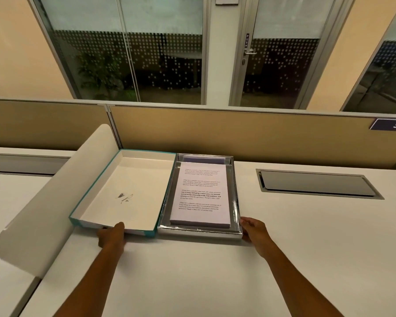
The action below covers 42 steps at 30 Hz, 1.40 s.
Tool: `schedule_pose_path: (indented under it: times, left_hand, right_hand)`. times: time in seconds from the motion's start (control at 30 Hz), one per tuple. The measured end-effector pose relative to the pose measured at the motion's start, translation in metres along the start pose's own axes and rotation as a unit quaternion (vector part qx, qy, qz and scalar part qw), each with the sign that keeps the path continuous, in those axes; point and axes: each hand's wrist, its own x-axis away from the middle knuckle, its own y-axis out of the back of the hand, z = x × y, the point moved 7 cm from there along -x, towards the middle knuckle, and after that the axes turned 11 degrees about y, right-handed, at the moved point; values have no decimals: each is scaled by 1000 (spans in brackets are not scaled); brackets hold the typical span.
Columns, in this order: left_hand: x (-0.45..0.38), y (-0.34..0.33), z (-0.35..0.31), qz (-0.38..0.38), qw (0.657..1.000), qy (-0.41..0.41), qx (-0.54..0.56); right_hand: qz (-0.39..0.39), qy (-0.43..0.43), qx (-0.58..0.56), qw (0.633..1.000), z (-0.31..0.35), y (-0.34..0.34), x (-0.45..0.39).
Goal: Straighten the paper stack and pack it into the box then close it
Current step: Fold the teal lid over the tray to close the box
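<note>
Resting on the white desk, the silver box holds the printed paper stack, squared and flat inside it. Its teal-edged lid lies open-side up, touching the box's left wall. Your left hand pinches the lid's near rim, thumb inside. Your right hand touches the box's near right corner, fingers loosely curled, gripping nothing I can see.

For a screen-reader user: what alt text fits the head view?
A paper stack lies in a silver box on a white desk; the left hand grips the open teal-edged lid beside it, and the right hand touches the box's near right corner.
</note>
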Motion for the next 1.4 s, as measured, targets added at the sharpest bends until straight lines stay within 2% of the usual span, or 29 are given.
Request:
schedule_pose_path:
  times: [0.1,0.2,0.3,0.4,0.47,0.6,0.77,0.93,1.1,1.2,1.33,1.4]
  left_hand:
    - [9,-7,0,29,995,-1,94]
    - [14,-17,3,91,976,21,197]
    - [15,-20,0,154,959,17,235]
    - [22,-23,-10,204,955,-36,215]
    - [27,-23,-18,206,951,-85,214]
    - [42,-26,-30,193,951,-190,146]
    - [70,-35,-38,162,944,-279,67]
    - [103,-54,-29,135,918,-370,-43]
    - [134,-82,-13,116,852,-484,-161]
    - [144,-106,-2,106,773,-571,-256]
    - [161,-135,19,92,675,-645,-347]
    - [163,-144,30,72,639,-668,-376]
  right_hand:
    - [-2,-1,0,1000,0,0,0]
    - [-6,-3,2,1000,1,-1,2]
    - [-9,-1,11,1000,0,-2,1]
    - [-9,0,15,1000,-1,-2,-1]
    - [-9,2,14,1000,-2,-2,-2]
    - [-11,5,8,1000,-5,-2,-4]
    - [-14,2,2,1000,-7,-3,-6]
    - [-18,1,-3,1000,-9,-3,-7]
    - [-9,0,-15,1000,-8,-4,-5]
    - [-13,1,-13,1000,-5,-3,-2]
    - [-17,-8,-9,1000,3,-3,5]
    - [-13,-17,-17,1000,6,-3,8]
